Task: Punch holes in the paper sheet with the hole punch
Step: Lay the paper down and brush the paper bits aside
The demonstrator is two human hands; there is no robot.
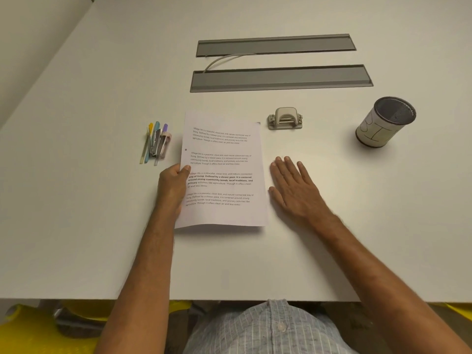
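White paper sheet (pixel 224 175) lies on the desk (pixel 102 226) before you, its left edge pinched in your left hand (pixel 173 185). Your right hand (pixel 293 187) rests flat and empty beside it; the hole punch (pixel 285 118) sits just beyond those fingers.

Shirt: pale blue-grey button-up shirt with thin white vertical stripes (pixel 268 330)
Button: small round whitish button (pixel 281 327)
Forearms: bare, no sleeves visible
Wrists: no watch, no jewellery
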